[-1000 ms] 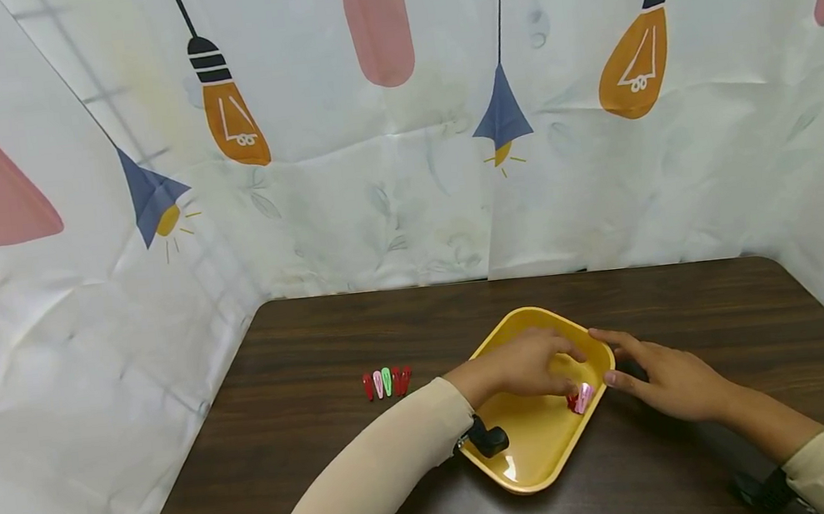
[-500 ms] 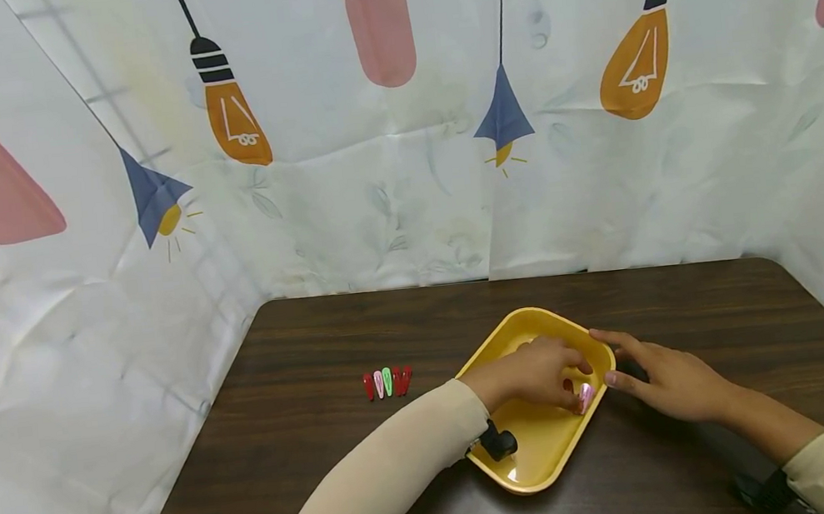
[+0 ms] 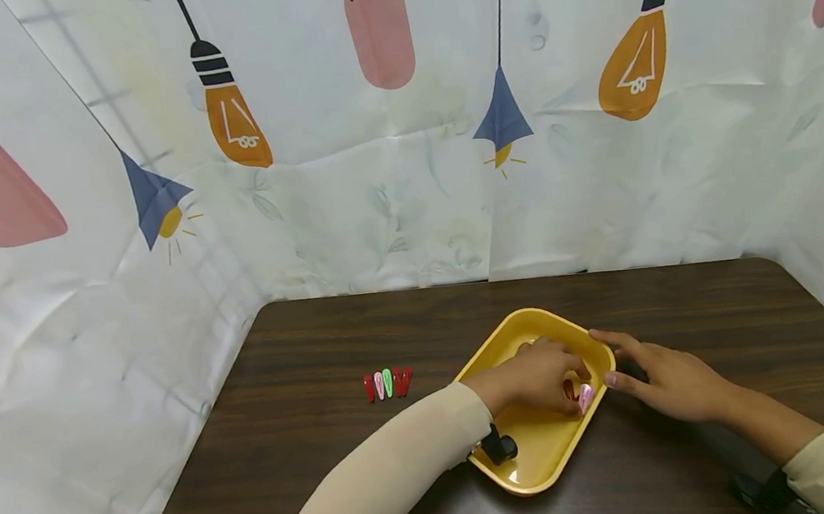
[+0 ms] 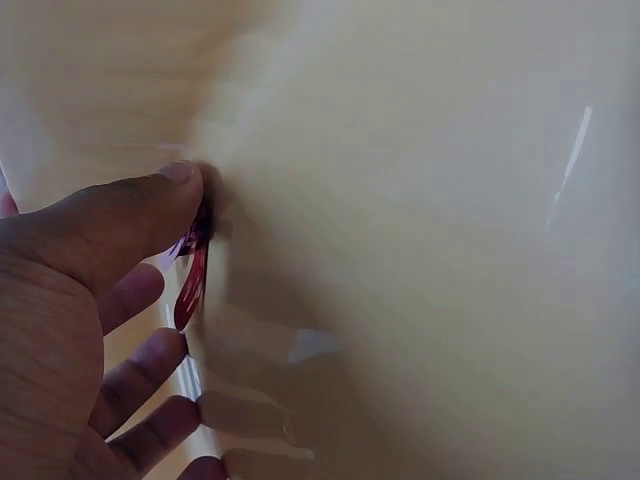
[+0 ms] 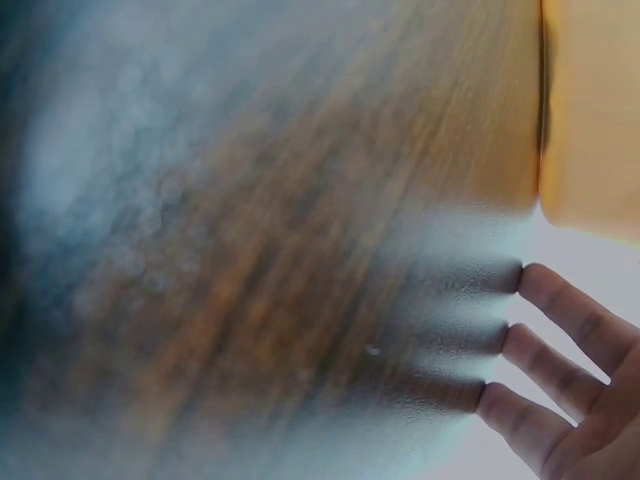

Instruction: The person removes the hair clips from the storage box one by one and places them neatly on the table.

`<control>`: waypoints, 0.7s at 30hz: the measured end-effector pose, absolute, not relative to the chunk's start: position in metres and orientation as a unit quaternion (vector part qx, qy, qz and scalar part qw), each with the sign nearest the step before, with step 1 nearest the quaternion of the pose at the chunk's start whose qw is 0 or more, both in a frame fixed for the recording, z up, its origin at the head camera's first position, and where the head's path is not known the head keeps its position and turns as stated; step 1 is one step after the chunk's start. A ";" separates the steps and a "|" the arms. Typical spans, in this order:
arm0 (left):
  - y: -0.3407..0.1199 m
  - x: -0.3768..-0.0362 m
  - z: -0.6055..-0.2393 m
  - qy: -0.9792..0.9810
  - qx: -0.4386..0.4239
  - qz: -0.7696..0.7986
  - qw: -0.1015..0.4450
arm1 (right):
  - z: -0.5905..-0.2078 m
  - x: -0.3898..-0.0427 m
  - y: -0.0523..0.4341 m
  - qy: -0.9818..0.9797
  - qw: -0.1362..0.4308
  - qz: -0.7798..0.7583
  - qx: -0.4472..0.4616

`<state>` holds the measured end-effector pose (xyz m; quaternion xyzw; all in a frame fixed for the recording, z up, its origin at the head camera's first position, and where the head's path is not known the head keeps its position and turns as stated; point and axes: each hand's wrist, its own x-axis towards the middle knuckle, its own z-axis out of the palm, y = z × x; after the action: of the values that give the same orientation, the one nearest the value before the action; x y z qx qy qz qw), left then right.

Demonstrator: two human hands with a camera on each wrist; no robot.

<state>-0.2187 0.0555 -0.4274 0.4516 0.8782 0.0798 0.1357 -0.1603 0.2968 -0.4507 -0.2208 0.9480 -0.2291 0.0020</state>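
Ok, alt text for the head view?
A person's left hand is in a yellow tray, at a pink clip and a red clip; the right hand is beside it. Five clips lie in a row on the table.

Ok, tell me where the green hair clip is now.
In the head view, the green hair clip lies on the table, left of the yellow tray, between a pink clip and two red clips.

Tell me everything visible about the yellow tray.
The yellow tray is a shallow, smooth, glossy rectangle with rounded corners and a raised rim, looking like plastic. It sits upright on the dark wood-look table, set askew. Red and pink clips show inside near its right wall, beside the left hand. Fingertips of the right hand appear to touch its right rim.
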 end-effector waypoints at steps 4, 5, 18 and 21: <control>0.055 -0.219 -0.430 0.878 0.452 0.081 0.136 | -0.451 -0.161 0.296 0.948 0.000 -0.229 -0.220; 0.055 -0.219 -0.431 0.878 0.451 0.080 0.136 | -0.451 -0.161 0.296 0.948 0.000 -0.229 -0.220; 0.053 -0.219 -0.433 0.874 0.460 0.084 0.135 | -0.450 -0.160 0.296 0.949 0.003 -0.227 -0.218; 0.053 -0.219 -0.433 0.873 0.462 0.081 0.134 | -0.450 -0.160 0.295 0.949 0.002 -0.227 -0.218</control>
<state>-0.2188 0.0530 -0.4332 0.4615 0.8732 0.0814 0.1340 -0.1601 0.2955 -0.4498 -0.2178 0.9493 -0.2267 0.0025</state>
